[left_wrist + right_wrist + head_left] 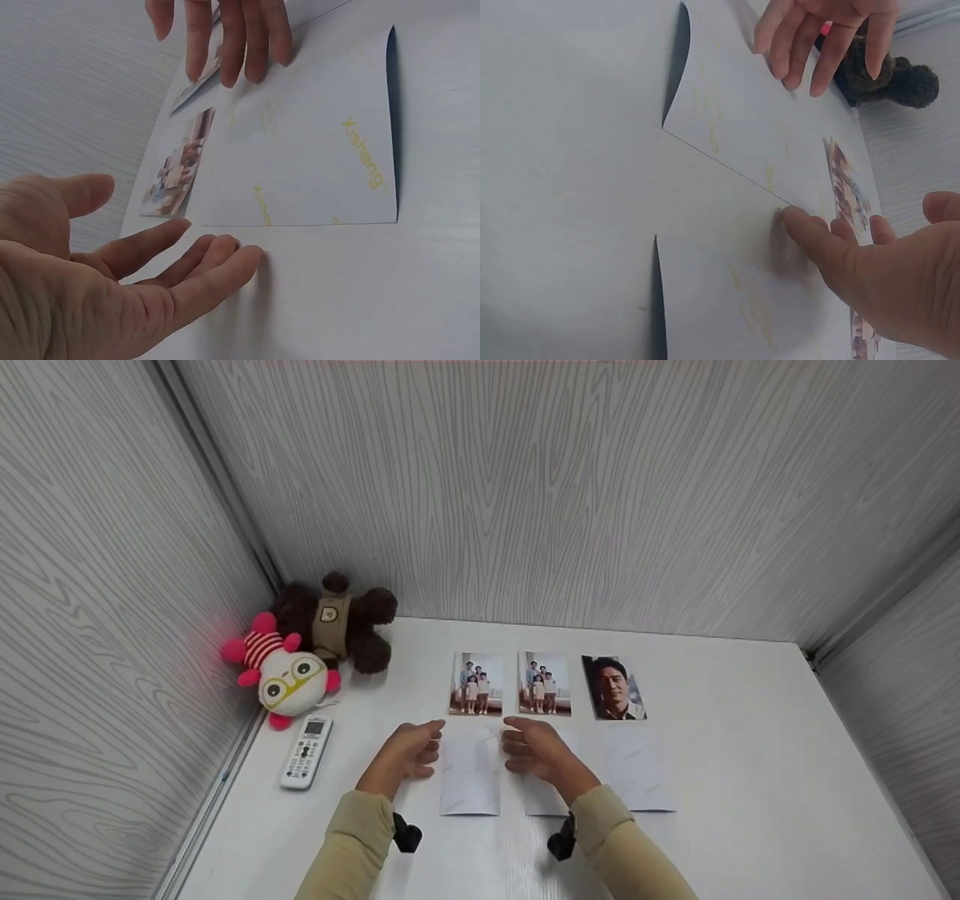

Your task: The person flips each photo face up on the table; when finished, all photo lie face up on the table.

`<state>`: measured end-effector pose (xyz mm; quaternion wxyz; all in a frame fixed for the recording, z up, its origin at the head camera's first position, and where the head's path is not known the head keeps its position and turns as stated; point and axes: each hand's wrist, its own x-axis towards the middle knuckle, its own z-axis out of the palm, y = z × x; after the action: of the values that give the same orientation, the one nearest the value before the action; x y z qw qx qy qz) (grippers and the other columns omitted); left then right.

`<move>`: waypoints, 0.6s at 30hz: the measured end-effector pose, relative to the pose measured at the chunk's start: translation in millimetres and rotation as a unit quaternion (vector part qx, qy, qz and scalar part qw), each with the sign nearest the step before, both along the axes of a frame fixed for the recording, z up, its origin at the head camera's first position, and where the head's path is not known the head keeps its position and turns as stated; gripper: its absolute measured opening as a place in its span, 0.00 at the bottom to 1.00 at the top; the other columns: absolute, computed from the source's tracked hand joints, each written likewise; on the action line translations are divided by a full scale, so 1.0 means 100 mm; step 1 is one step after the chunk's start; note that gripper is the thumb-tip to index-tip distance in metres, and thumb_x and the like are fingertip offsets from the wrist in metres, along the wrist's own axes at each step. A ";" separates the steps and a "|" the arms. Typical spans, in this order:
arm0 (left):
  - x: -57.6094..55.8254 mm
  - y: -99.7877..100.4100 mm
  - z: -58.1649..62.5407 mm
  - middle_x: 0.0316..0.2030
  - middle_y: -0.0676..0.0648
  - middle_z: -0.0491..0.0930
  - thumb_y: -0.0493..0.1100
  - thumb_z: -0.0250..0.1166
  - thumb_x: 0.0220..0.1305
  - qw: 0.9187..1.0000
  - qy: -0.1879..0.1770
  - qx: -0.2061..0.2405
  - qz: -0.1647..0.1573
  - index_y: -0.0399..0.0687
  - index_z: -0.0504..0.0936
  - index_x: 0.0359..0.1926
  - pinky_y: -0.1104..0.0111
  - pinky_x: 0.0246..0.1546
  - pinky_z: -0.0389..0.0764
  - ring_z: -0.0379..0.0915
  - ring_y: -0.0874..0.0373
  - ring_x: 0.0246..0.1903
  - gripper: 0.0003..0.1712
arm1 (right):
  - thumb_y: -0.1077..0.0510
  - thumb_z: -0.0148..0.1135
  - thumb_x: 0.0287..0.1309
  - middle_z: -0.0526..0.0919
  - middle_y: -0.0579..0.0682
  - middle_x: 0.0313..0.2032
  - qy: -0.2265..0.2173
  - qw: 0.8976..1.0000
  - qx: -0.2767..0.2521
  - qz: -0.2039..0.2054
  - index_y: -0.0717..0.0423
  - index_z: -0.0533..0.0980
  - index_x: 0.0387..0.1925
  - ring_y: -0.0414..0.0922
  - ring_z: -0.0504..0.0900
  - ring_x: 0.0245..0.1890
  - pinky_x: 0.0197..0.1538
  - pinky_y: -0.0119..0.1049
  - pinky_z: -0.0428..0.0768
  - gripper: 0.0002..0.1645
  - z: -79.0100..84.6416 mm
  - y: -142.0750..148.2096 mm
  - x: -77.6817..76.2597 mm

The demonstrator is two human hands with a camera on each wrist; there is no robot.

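Two photo prints of a family, the left family photo (476, 684) and the middle family photo (544, 683), lie face up in a row with a portrait photo (615, 688). Below them are three white sheets, backs up: a left sheet (470, 772), a middle sheet (546, 801) partly under the right forearm, and a right sheet (636, 769). My left hand (411, 750) is beside the left sheet's left edge, fingers loosely bent, holding nothing. Across from it, my right hand (541, 754) hovers at that sheet's right edge, fingers relaxed. Yellow lettering marks the left sheet's back (322, 142).
A white remote control (306, 752) lies at the left of the white table (757, 780). Behind it are a plush toy with yellow glasses (292, 682) and a brown plush bear (367, 622). Wood-grain panels (525, 495) enclose the back and sides.
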<state>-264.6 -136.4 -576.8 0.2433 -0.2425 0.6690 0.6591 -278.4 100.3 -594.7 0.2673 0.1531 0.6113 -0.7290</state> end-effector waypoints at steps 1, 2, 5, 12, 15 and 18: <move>0.01 -0.01 0.00 0.37 0.47 0.72 0.51 0.57 0.75 1.000 0.001 -0.002 -0.003 0.36 0.73 0.53 0.58 0.43 0.78 0.69 0.57 0.32 0.22 | 0.52 0.51 0.75 0.66 0.68 0.71 -0.002 1.000 -0.004 -0.005 0.60 0.65 0.73 0.61 0.72 0.68 0.65 0.58 0.76 0.30 0.00 0.00 0.00; 0.02 -0.01 0.00 0.41 0.44 0.74 0.52 0.57 0.75 1.000 0.002 -0.001 -0.004 0.34 0.72 0.56 0.57 0.46 0.79 0.72 0.55 0.36 0.24 | 0.52 0.50 0.75 0.66 0.68 0.71 -0.005 1.000 -0.009 -0.007 0.60 0.65 0.73 0.61 0.71 0.69 0.65 0.59 0.76 0.30 0.00 0.00 0.01; 0.04 0.00 0.00 0.57 0.33 0.72 0.51 0.56 0.75 1.000 0.002 0.009 -0.007 0.29 0.68 0.65 0.47 0.58 0.79 0.75 0.43 0.53 0.31 | 0.53 0.47 0.77 0.64 0.68 0.72 -0.016 0.999 -0.031 -0.002 0.59 0.63 0.74 0.61 0.68 0.71 0.67 0.60 0.74 0.30 -0.01 0.00 0.02; 0.04 0.07 -0.02 0.61 0.32 0.69 0.51 0.56 0.75 1.000 0.003 0.014 0.000 0.33 0.65 0.69 0.46 0.63 0.76 0.70 0.42 0.58 0.33 | 0.54 0.45 0.78 0.58 0.67 0.75 -0.022 0.998 -0.063 0.006 0.58 0.60 0.76 0.63 0.61 0.75 0.70 0.63 0.69 0.30 -0.01 -0.01 0.01; 0.03 0.10 -0.06 0.56 0.36 0.71 0.52 0.57 0.74 1.000 -0.001 0.012 0.004 0.35 0.67 0.68 0.48 0.60 0.78 0.70 0.47 0.53 0.31 | 0.54 0.45 0.78 0.60 0.66 0.75 -0.022 0.998 -0.062 0.004 0.57 0.61 0.75 0.62 0.62 0.75 0.70 0.62 0.69 0.30 -0.01 -0.01 0.02; 0.03 0.13 -0.07 0.53 0.40 0.71 0.52 0.57 0.75 1.000 -0.008 0.013 0.008 0.36 0.70 0.64 0.49 0.58 0.79 0.70 0.49 0.50 0.28 | 0.54 0.45 0.78 0.65 0.64 0.73 -0.021 0.998 -0.053 0.002 0.55 0.64 0.74 0.59 0.67 0.71 0.67 0.59 0.73 0.28 -0.01 -0.01 0.03</move>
<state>-261.6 -123.5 -584.1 0.2470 -0.2498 0.6563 0.6678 -275.6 99.1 -595.4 0.2895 0.1532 0.5665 -0.7562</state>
